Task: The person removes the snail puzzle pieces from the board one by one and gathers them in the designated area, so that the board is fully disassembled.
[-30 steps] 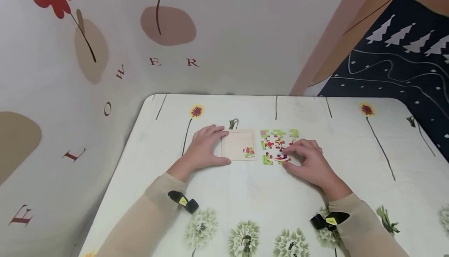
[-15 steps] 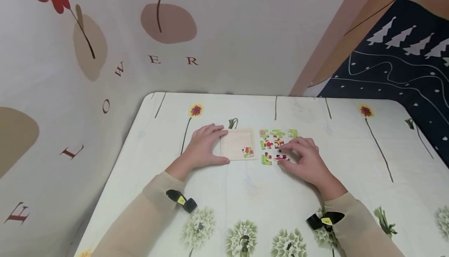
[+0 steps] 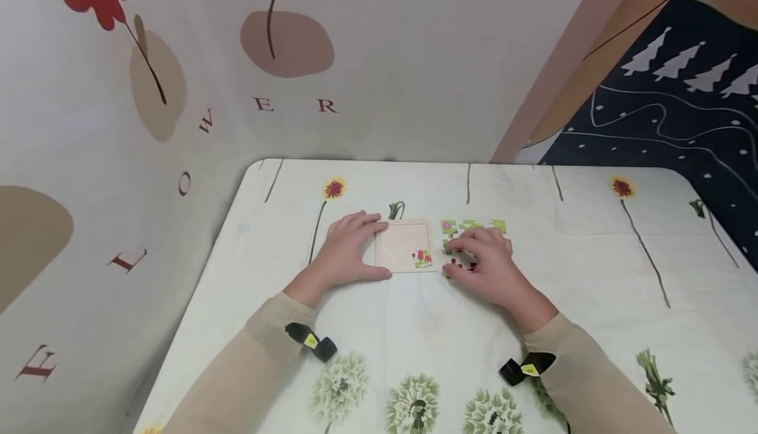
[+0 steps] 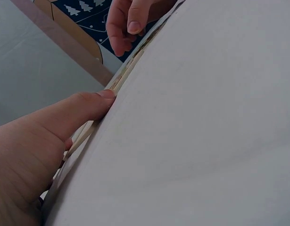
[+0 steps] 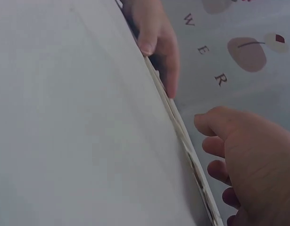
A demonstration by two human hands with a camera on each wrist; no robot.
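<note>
A square wooden puzzle tray point(image 3: 397, 244) lies on the table with one jigsaw piece point(image 3: 422, 259), green and red, in its lower right corner. My left hand point(image 3: 345, 250) holds the tray at its left side, thumb on the near edge and fingertips at the far corner. Right of the tray, several colourful jigsaw pieces point(image 3: 449, 226) are laid out in rows. Over these hovers my right hand point(image 3: 488, 266), fingers bent and thumb apart, partly hiding them. In the right wrist view, the right hand point(image 5: 248, 160) shows nothing between thumb and fingers.
A white cloth point(image 3: 408, 329) printed with flowers and dandelions covers the table. A pale wall point(image 3: 414, 79) with lettering rises behind it, and a dark panel point(image 3: 669, 112) with white trees stands at the right. Each sleeve carries a small black wrist camera point(image 3: 324, 348).
My right hand has moved left across the loose pieces, from their right side to above their lower left part. My left hand stays on the tray.
</note>
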